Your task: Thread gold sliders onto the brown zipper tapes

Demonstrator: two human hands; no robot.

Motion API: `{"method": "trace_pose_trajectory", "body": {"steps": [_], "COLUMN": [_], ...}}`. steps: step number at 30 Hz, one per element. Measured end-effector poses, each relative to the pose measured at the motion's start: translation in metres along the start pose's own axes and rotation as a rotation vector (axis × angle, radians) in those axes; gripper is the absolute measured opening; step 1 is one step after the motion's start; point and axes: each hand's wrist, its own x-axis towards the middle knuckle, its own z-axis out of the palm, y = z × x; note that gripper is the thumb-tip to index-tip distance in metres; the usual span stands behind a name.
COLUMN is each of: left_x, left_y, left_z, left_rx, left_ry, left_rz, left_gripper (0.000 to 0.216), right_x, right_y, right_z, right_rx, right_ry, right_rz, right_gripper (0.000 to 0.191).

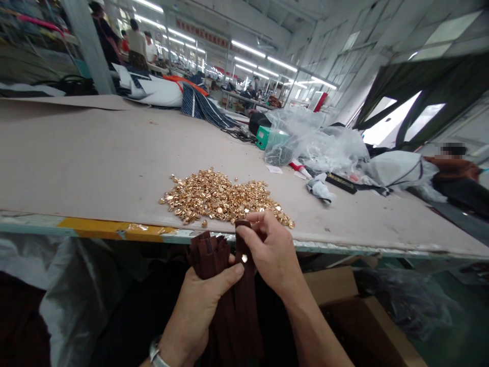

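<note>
My left hand (208, 298) is closed around a bundle of dark brown fabric strips (208, 253) in front of the table edge. One strip (244, 295) stands apart at the right of the bundle, with a small shiny gold piece (244, 258) on it; my left thumb tip lies close beside that piece. My right hand (269, 244) pinches the upper end of this strip between thumb and fingers. Just beyond both hands, a heap of small gold metal pieces (217, 196) lies on the table.
The brown-topped table (84, 158) has a taped front edge (114, 229). Clear plastic bags (317, 137), a green box (263, 136) and striped fabric (204, 106) lie toward the back. An open cardboard box (367, 316) stands below right. Other people (136, 43) are far off.
</note>
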Motion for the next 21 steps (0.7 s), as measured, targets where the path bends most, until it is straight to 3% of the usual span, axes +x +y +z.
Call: {"method": "trace_pose_trajectory", "body": {"steps": [3, 7, 9, 12, 14, 16, 19, 21], "left_x": [-0.002, -0.009, -0.012, -0.012, -0.011, -0.010, -0.009, -0.010], "left_y": [-0.002, -0.008, -0.012, -0.013, -0.012, -0.010, -0.008, -0.007], "left_z": [0.000, 0.000, -0.001, -0.004, -0.005, -0.007, -0.009, -0.011], "left_rx": [0.019, -0.018, -0.037, -0.052, -0.049, -0.039, -0.043, -0.052], "left_ry": [-0.045, -0.114, -0.118, -0.061, -0.018, 0.008, 0.024, 0.027], "left_rz": [-0.013, 0.000, -0.028, -0.073, -0.067, -0.066, -0.087, -0.098], "left_gripper": [0.025, 0.028, 0.027, 0.028, 0.029, 0.029, 0.030, 0.029], "right_x": [-0.008, -0.025, -0.030, -0.026, -0.017, -0.006, 0.005, 0.008], "right_y": [-0.004, -0.001, 0.005, 0.013, 0.013, 0.009, -0.001, -0.006], "right_z": [-0.006, -0.016, -0.021, -0.023, -0.020, -0.015, -0.004, 0.003], "right_rx": [0.106, 0.241, 0.318, 0.325, 0.184, -0.043, -0.368, -0.532], "right_ry": [-0.180, -0.343, -0.337, -0.157, -0.007, 0.062, 0.009, -0.050], "right_rz": [0.009, 0.048, 0.108, 0.202, 0.148, -0.018, -0.203, -0.208], "right_gripper": [0.005, 0.022, 0.029, 0.036, 0.030, 0.015, 0.023, 0.027]}}
